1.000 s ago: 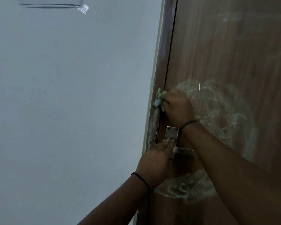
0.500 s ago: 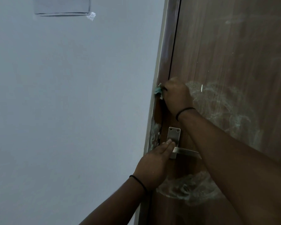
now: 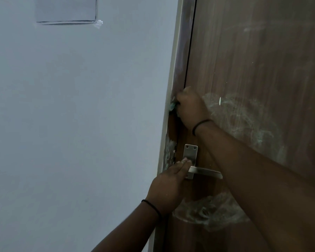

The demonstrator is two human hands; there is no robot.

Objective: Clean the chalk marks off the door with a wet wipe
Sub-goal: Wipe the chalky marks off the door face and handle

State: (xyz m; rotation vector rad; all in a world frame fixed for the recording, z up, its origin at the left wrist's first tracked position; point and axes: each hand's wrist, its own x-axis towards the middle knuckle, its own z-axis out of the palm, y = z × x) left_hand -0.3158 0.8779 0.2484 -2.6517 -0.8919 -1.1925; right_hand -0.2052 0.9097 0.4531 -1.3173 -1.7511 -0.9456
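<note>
The brown wooden door (image 3: pixel 253 60) fills the right half of the view. Smeared white chalk marks (image 3: pixel 244 120) cover its middle, with more chalk (image 3: pixel 207 210) below the handle and on the frame (image 3: pixel 168 151). My right hand (image 3: pixel 190 106) is closed on a crumpled bluish wet wipe (image 3: pixel 172 105) and presses it against the door frame at the door's left edge. Only a small tuft of the wipe shows past my fingers. My left hand (image 3: pixel 169 184) lies flat against the door, fingertips on the metal handle plate (image 3: pixel 190 155).
A metal lever handle (image 3: pixel 205 172) sticks out to the right from the plate, under my right forearm. A pale wall (image 3: pixel 80 124) fills the left half. A sheet of paper (image 3: pixel 65 10) is taped high on it.
My right hand with the wipe has slid up the frame from near the handle plate, then slightly left onto the frame. The left hand has stayed on the plate. The view has tilted up a little.
</note>
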